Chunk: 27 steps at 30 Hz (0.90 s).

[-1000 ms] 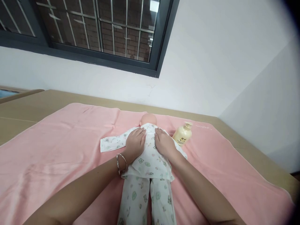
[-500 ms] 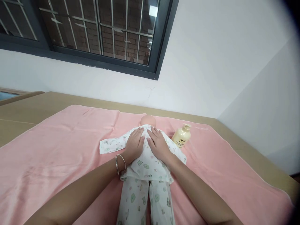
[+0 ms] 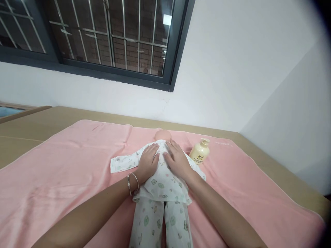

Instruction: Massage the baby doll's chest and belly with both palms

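Palms flat, you press your left hand [image 3: 148, 160] and right hand [image 3: 177, 159] side by side on the baby doll [image 3: 162, 187], gripping nothing. It lies lengthwise away from you on the pink towel [image 3: 64, 165], head far, lotion bottle [image 3: 199, 152] just right.

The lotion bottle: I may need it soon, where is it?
Head view: the lotion bottle stands on the pink towel, just right of the doll, beside the right hand.
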{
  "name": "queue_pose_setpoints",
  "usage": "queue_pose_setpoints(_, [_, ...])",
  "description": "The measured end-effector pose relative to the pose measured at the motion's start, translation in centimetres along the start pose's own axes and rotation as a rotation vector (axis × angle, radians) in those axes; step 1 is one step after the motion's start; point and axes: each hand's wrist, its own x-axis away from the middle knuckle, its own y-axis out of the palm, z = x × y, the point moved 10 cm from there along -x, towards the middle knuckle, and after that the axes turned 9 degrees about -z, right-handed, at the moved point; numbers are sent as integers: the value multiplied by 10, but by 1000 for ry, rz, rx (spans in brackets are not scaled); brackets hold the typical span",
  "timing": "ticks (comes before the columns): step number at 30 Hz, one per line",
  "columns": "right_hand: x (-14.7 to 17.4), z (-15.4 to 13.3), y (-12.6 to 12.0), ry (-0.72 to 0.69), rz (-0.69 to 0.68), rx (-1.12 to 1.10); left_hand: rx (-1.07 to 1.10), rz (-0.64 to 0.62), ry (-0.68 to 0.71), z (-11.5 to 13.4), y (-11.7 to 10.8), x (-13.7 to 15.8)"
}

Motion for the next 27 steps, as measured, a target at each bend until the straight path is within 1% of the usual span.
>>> queue_pose_setpoints(2, [0,1,-5,-5,41,8,5,-4,2,0,0,0])
queue_pose_setpoints(3, [-1,0,-2,-14,19,23,11,-4,2,0,0,0])
queue_pose_setpoints(5, [-2,-3,8,-34,-91,67,26,-5,-1,-1,0,0])
queue_pose_setpoints(7, [1,-10,13,-69,-240,109,50,-2,-9,-3,-1,0])
queue_pose_setpoints(9, [11,-19,4,-117,-357,116,91,-7,-28,-6,-2,-2])
queue_pose_setpoints(11, [26,-27,-20,-161,-425,79,166,-8,-101,-13,-5,-6])
queue_pose_setpoints(12, [33,-27,-39,-148,-413,52,217,-11,-162,-17,-7,-8])
queue_pose_setpoints(14, [46,-19,-81,-79,-308,41,336,-21,-292,-21,-10,-12])
queue_pose_setpoints(15, [51,-11,-101,-37,-240,44,402,-29,-336,-17,-11,-14])
queue_pose_setpoints(16, [56,-1,-119,12,-167,53,471,-43,-356,-8,-11,-18])
queue_pose_setpoints(18, [62,23,-146,110,-41,80,631,-70,-342,20,-8,-28])
queue_pose_setpoints(19, [62,35,-154,150,4,95,729,-95,-339,36,-2,-34])
queue_pose_setpoints(21, [59,55,-160,197,40,112,986,-135,-369,64,17,-47])
queue_pose_setpoints(23, [50,68,-154,208,0,100,1283,-212,-488,85,49,-61])
queue_pose_setpoints(25, [42,75,-144,204,-65,78,1466,-249,-600,98,75,-77])
queue_pose_setpoints(27, [36,77,-136,210,-103,82,1591,-248,-692,103,93,-90])
